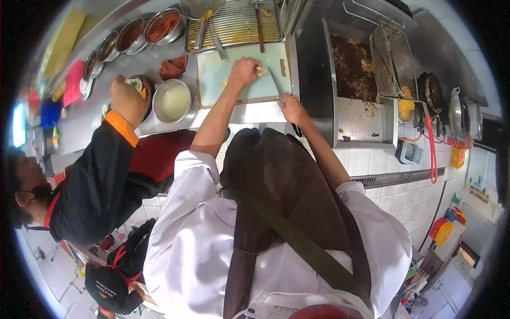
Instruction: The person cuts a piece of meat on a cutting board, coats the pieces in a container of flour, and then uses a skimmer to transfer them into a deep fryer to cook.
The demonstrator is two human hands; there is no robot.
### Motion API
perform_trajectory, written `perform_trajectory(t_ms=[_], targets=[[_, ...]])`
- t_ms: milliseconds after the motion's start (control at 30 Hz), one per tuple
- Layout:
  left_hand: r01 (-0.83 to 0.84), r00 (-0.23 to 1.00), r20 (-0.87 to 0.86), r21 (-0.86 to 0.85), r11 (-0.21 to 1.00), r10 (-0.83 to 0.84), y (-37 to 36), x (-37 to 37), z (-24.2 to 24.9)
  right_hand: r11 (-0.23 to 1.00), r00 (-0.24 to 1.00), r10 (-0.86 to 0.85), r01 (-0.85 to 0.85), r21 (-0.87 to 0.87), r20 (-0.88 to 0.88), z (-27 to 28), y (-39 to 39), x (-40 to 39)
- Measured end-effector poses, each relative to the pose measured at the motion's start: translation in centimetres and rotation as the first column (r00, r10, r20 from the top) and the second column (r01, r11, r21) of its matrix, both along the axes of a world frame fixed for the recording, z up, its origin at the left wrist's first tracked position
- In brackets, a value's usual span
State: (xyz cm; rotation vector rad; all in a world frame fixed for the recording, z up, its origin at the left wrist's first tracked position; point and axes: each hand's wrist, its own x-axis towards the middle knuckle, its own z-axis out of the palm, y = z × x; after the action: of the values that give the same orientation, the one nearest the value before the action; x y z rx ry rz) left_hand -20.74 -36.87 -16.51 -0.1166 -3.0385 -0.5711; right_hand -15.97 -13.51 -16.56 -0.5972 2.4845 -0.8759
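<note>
Two hands working at one cutting board (234, 80): left hand (244, 70) is pressing curled fingers onto a small pale food piece (261, 70) near the board's middle; right hand (294, 110) is gripping one knife (276, 85), fingers wrapped on the handle, blade just beside the piece. A co-worker's hand (127, 101) is reaching left, near one metal bowl (172, 101). Board's near-left area is lying bare.

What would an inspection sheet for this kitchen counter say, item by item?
Surface: steel counter, pale cutting board.
Job's things: food piece under left hand; knife in right hand.
Clutter: metal bowl, sauce pans, red cloth, wire rack.
Hands: both gripping.
Cables: red hose.
Surroundings: fryer basket, griddle, co-worker's hand, tiled wall.
</note>
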Motion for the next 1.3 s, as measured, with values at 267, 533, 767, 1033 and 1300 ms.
perform_trajectory(t_ms=[267,533,767,1033,1300], targets=[[-0.143,0.985,-0.099,-0.030,0.989,0.139,2.8,0.0,-1.0,0.988,0.988,-0.155,0.155,-0.017,-0.011,0.5,1.6,0.2],[-0.054,0.996,-0.063,0.170,0.984,0.065,5.2,4.1,0.5,0.986,0.986,-0.165,0.165,0.000,0.002,0.5,2.3,1.6],[-0.019,0.982,0.186,-0.064,0.998,0.030,3.8,-1.0,-1.2,0.983,0.983,-0.185,0.185,-0.016,-0.011,-0.2,2.6,1.8],[0.289,0.889,-0.408,0.152,0.945,-0.207,2.0,0.4,-1.6,0.981,0.983,-0.181,0.183,0.059,-0.033,0.8,1.7,2.6],[-0.023,1.000,-0.014,0.212,0.977,0.027,2.4,1.6,-0.7,0.973,0.965,-0.223,0.213,0.085,0.139,1.9,-0.6,2.4]])
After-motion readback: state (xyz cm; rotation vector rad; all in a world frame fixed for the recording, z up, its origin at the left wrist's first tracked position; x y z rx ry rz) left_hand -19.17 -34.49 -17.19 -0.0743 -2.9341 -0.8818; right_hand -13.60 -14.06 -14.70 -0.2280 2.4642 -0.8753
